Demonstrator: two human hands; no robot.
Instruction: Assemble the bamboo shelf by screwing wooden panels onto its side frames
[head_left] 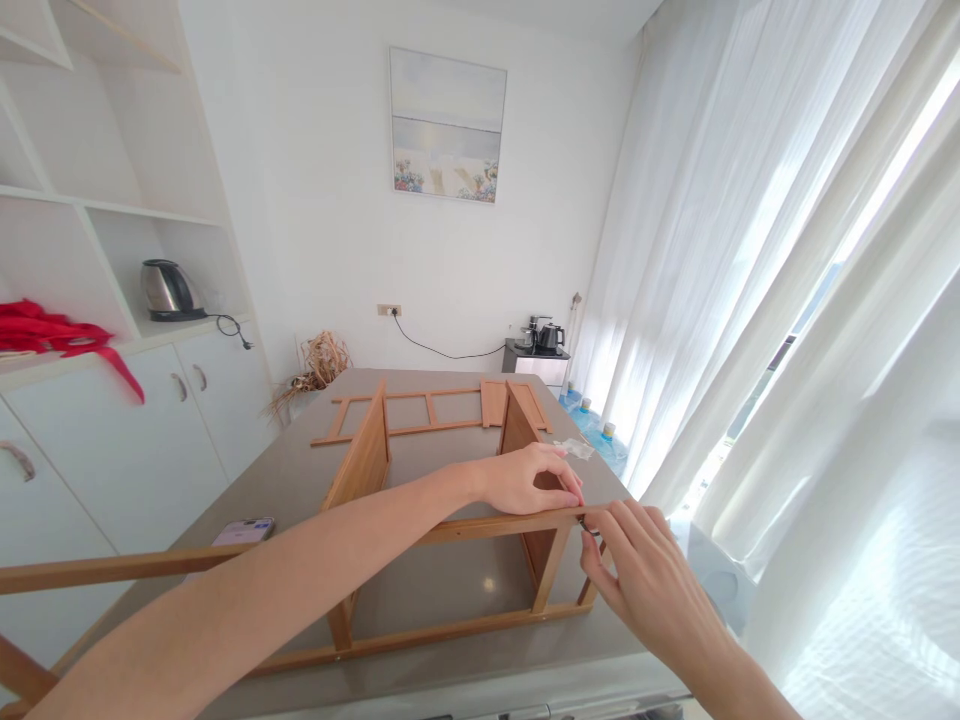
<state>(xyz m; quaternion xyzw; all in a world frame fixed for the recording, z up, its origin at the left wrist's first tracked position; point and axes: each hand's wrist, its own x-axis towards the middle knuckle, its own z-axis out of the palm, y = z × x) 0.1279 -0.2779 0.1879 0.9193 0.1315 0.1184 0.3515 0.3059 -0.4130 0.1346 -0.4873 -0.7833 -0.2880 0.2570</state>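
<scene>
A wooden frame [480, 628] with panels set across it lies on its side on the table, its upper rail towards me. My left hand [534, 478] reaches across the frame, with fingers curled and pressed together on the right end of that rail. Just beside it, my right hand [645, 560] is closed at the rail's end. A thin, dark metal piece that looks like a hex key [589, 527] shows between its thumb and fingers; most of it is hidden. The two hands nearly touch.
A second wooden ladder-like frame [431, 408] lies flat at the table's far side. Crumpled clear plastic [574, 448] sits near the right edge. A phone [244, 531] lies on the left of the grey table [292, 480]. White curtains [690, 250] hang at right.
</scene>
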